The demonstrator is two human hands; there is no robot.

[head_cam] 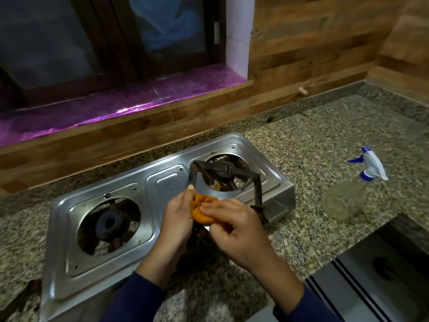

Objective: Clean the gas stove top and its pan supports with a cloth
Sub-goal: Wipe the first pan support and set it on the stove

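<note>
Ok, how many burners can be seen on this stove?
2. The left burner sits bare in its opening of the stove. The right burner lies beneath the tilted pan support. The left hand and right hand grip the orange cloth. None looks hidden.

No text, label, brand or number can be read, whether on the gas stove or on the spray bottle beyond the right hand.

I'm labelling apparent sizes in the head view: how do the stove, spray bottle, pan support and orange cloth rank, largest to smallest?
1. stove
2. pan support and spray bottle: they look alike, so not ranked
3. orange cloth, bunched and partly covered, so its full size is unsure
</note>
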